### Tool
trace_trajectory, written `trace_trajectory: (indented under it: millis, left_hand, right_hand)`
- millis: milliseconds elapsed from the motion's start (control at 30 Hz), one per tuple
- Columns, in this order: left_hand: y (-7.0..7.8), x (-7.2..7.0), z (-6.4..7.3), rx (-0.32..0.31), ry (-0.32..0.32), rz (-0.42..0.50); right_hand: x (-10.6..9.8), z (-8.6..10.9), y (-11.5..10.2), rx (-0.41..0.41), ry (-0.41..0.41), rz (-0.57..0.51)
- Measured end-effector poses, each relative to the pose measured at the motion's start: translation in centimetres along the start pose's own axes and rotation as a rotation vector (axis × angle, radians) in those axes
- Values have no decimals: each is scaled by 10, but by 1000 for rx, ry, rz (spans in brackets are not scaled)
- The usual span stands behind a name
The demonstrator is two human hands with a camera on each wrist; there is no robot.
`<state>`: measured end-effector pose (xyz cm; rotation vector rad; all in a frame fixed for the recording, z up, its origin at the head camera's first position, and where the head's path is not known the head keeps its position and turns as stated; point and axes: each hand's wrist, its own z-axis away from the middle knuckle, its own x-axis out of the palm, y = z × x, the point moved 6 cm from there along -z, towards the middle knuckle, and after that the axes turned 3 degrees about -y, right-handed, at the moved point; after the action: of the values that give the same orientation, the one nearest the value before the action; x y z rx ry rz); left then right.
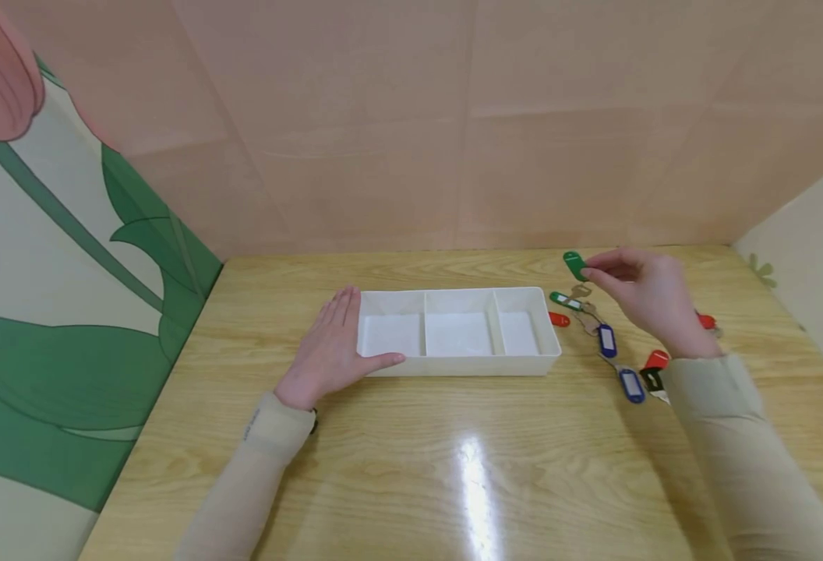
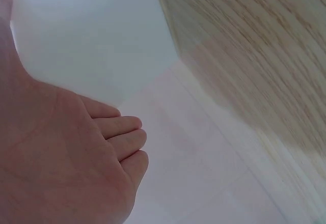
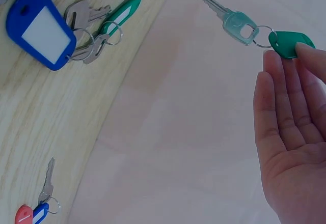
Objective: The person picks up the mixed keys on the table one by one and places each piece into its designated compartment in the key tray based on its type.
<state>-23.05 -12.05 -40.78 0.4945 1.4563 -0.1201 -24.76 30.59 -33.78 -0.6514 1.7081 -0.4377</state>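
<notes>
Between thumb and fingertips my right hand (image 1: 646, 292) pinches a green key tag (image 1: 574, 266), held above the table. In the right wrist view a key (image 3: 239, 26) dangles from that tag by a thin ring. My left hand (image 1: 327, 343) lies with straight fingers along the left end of a white tray (image 1: 460, 365), its thumb over the front rim. The tray has three compartments, and their bare floors show. Below the right hand lie another green-tagged key (image 1: 566, 301), a red tag (image 1: 559, 319) by the tray's right end and two blue tags (image 1: 607, 341).
Near the right sleeve are a red tag (image 1: 657, 359) and a black tag (image 1: 653, 379), partly covered by the cuff. Another red tag (image 1: 707, 321) sits beyond the right wrist. A pink backdrop (image 1: 453, 156) rises behind the wooden table (image 1: 383, 467); printed panels flank it.
</notes>
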Motion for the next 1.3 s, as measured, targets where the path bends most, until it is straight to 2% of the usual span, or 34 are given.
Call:
trace_trajectory:
  millis: [300,733,1067,1300]
  left_hand:
    - [0,-1,0,4,-1,-4]
    - [-1,2,-1,-10,-25,-21]
    - [-1,2,0,-15,-20,-15]
    - [-1,2,-1,-21,-23,-5]
  right_hand:
    - [-2,4,-13,-24,10,14]
    - [-4,10,-32,-135,63,-14]
    - [-5,13,-45,-145,53,-46]
    - [-5,16,-58,-226,92,-65]
